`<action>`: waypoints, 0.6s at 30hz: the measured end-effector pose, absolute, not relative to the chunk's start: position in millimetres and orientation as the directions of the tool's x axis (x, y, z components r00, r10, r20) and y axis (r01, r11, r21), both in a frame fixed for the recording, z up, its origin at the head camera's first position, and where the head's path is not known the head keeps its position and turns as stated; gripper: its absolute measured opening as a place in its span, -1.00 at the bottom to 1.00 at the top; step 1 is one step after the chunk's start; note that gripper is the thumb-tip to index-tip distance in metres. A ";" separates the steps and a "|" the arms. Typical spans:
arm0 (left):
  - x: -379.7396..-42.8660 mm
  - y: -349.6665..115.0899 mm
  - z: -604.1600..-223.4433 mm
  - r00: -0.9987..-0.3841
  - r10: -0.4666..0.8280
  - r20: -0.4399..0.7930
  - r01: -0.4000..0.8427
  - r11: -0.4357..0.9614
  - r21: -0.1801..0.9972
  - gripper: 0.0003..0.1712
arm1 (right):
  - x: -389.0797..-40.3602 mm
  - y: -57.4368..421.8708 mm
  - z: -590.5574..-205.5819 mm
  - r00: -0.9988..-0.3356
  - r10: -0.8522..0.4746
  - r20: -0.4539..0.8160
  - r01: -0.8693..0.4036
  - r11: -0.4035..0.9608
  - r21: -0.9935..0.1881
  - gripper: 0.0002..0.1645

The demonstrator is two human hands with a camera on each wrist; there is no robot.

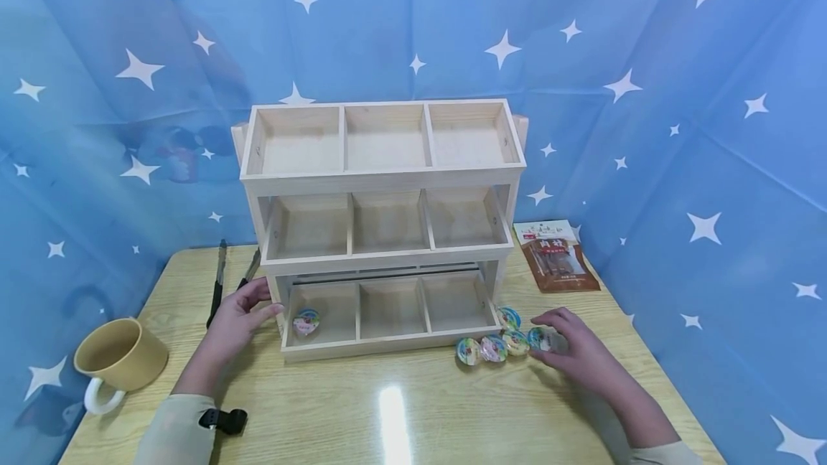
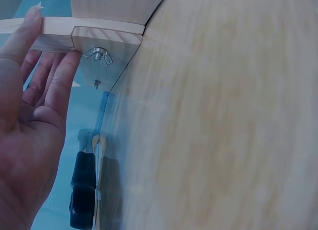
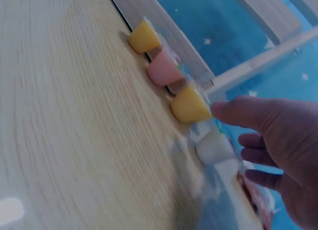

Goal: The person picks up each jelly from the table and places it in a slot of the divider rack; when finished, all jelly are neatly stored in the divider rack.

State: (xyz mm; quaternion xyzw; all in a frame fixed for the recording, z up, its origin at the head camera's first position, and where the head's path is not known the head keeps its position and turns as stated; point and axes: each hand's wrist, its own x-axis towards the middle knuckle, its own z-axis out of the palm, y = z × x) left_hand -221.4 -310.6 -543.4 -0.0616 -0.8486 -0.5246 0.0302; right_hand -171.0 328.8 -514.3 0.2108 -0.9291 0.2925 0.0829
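Observation:
A three-tier wooden rack (image 1: 384, 258) stands on the table, each tier split into three compartments. My left hand (image 1: 240, 311) grips the rack's left leg (image 2: 57, 35), thumb on one side and fingers on the other. One pink jelly cup (image 1: 306, 321) sits in the bottom tier's left compartment. Several more jelly cups cluster by the rack's lower right corner, including yellow (image 3: 190, 105) and pink (image 3: 165, 67) ones. My right hand (image 1: 577, 349) is around the rightmost, white jelly cup (image 3: 214, 147), thumb and fingers spread apart; in the right wrist view a gap shows between them and the cup.
At the left is a tan mug (image 1: 120, 357) with a white handle. Black-handled tongs (image 1: 218, 285) lie beside the rack. A brown snack packet (image 1: 557, 257) lies at the back right. Blue star-patterned cloth (image 1: 413, 27) hangs behind and beside the table (image 1: 323, 407).

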 end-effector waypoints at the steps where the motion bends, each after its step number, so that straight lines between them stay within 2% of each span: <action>1: -221.4 -310.8 -543.6 -0.991 0.073 0.115 0.135 0.440 0.888 -0.33 | -170.6 331.2 -515.5 -0.906 -0.337 0.258 -0.424 0.745 -0.515 -0.39; 11: -222.9 -309.2 -543.2 -0.990 0.069 0.120 0.138 0.443 0.886 -0.33 | -171.0 342.3 -523.1 -0.943 -0.284 0.171 -0.330 0.755 -0.567 -0.37; 18: -222.2 -310.3 -544.1 -0.991 0.067 0.113 0.131 0.447 0.885 -0.33 | -173.4 346.6 -531.3 -0.951 -0.269 0.152 -0.306 0.754 -0.581 -0.46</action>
